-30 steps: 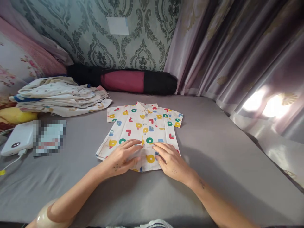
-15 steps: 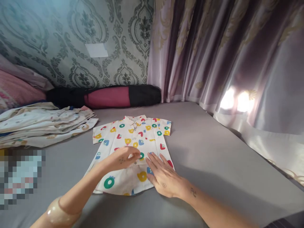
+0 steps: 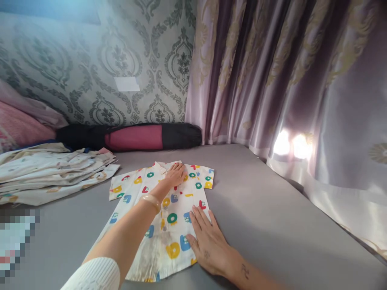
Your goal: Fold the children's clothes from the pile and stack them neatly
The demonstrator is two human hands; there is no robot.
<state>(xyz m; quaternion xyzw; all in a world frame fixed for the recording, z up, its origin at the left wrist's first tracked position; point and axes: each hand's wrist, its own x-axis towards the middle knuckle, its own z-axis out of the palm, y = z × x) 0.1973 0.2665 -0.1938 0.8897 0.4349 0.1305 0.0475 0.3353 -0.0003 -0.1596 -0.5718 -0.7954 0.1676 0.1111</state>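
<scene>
A white short-sleeved shirt (image 3: 145, 209) with red, blue, yellow and green printed shapes lies spread out, collar away from me. My left hand (image 3: 175, 174) reaches across it and rests near the collar, fingers stretched forward; part of the collar is hidden beneath it. A pale bangle circles that wrist, and a white knitted sleeve shows lower on the arm. My right hand (image 3: 207, 235) lies flat with spread fingers on the shirt's lower right side. Neither hand grips the cloth.
The shirt lies on a grey sheet (image 3: 256, 225). To the left is a stack of pale printed clothes (image 3: 57, 173). A long black and maroon bag (image 3: 134, 137) lies along the patterned wall. Mauve curtains (image 3: 232, 80) hang at the right. A blurred-out patch covers the lower left.
My left hand has moved from the shirt's middle forward to the collar, and its fingers have stretched out. The right hand stays flat at the lower right side. The view has tilted up slightly.
</scene>
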